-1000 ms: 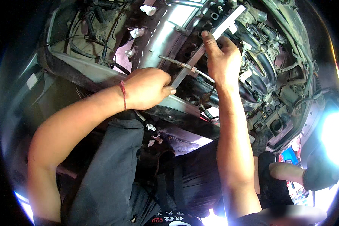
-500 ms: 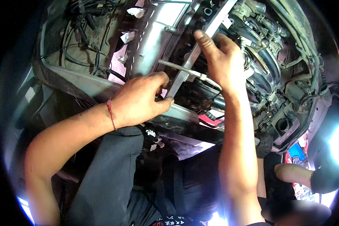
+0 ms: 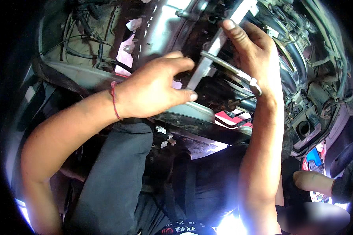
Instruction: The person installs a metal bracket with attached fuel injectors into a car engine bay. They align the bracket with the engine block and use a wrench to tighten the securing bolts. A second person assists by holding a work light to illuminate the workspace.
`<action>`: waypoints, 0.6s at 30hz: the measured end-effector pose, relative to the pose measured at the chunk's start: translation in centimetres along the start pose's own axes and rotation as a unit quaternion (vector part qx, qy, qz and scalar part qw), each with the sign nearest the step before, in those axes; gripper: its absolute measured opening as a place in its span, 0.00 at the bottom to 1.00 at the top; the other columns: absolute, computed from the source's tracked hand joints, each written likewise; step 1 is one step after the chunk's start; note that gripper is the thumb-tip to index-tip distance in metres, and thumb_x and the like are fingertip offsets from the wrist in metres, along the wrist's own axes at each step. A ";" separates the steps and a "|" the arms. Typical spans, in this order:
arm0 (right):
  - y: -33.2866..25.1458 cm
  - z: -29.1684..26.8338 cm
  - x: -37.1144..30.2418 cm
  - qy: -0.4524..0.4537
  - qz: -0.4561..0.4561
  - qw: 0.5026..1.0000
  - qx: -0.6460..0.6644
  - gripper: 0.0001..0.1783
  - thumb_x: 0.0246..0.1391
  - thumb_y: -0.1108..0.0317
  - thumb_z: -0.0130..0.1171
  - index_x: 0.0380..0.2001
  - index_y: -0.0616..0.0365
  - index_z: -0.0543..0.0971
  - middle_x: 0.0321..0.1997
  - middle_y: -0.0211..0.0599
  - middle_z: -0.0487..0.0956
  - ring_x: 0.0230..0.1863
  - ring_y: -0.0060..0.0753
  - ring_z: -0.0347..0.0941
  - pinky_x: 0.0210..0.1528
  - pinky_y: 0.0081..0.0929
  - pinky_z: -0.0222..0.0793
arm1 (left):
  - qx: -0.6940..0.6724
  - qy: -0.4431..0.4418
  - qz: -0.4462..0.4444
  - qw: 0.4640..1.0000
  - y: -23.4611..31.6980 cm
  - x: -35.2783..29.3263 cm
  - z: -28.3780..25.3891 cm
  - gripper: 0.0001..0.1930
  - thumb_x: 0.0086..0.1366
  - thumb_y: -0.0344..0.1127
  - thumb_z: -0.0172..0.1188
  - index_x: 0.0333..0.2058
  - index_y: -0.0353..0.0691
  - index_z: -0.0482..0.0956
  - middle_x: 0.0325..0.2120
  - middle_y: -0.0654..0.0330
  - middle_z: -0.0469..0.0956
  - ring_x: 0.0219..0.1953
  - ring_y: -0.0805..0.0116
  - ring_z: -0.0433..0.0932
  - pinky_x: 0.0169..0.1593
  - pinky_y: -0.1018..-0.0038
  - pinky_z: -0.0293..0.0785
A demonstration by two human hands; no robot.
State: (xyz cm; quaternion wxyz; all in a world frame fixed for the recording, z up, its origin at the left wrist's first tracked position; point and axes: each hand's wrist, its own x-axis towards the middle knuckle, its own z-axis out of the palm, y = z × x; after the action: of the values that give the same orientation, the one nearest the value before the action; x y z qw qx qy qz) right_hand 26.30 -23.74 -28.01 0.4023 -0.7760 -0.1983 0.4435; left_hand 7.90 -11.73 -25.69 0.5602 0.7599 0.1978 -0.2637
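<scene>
A long, square-sided silver metal rail (image 3: 212, 49) slants over the engine bay, with a thin curved pipe (image 3: 228, 66) crossing it and a pale clip near the pipe's end. At the rail's lower end, my left hand (image 3: 157, 84) is closed, thumb and bent fingers on either side of the tip. Farther up, my right hand (image 3: 257, 51) grips the rail, its thumb on the near side and its other fingers mostly hidden behind. The pipe's clipped end lies against my right wrist.
Black curved engine pipes (image 3: 292, 58) and hoses fill the right side. A silver ribbed engine part (image 3: 161, 33) is at the back, beside loose cables (image 3: 100, 55) on the left. A front crossmember (image 3: 200, 124) runs before my knees. Another person's arm (image 3: 313, 182) shows at lower right.
Both hands and the rail have shifted rightward in the picture, and the curved pipe has swung to a steeper slant. The whole view has also moved slightly. Both hands keep their grip.
</scene>
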 end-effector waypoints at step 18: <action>-0.7 -2.3 -1.0 0.062 0.028 0.995 0.069 0.22 0.65 0.47 0.57 0.39 0.55 0.87 0.17 0.19 0.66 0.17 0.11 0.58 0.20 0.16 0.52 | -0.070 -0.001 -0.028 0.997 -0.6 -1.5 0.4 0.26 0.60 0.29 0.70 0.56 0.31 0.73 0.51 0.57 0.70 0.57 0.66 0.71 0.64 0.67 0.66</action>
State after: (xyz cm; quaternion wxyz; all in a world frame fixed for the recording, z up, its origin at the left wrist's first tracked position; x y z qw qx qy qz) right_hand 27.75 -24.99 -26.27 0.4533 -0.7777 -0.1200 0.4186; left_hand 6.34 -11.91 -25.32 0.6042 0.7129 0.2368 -0.2657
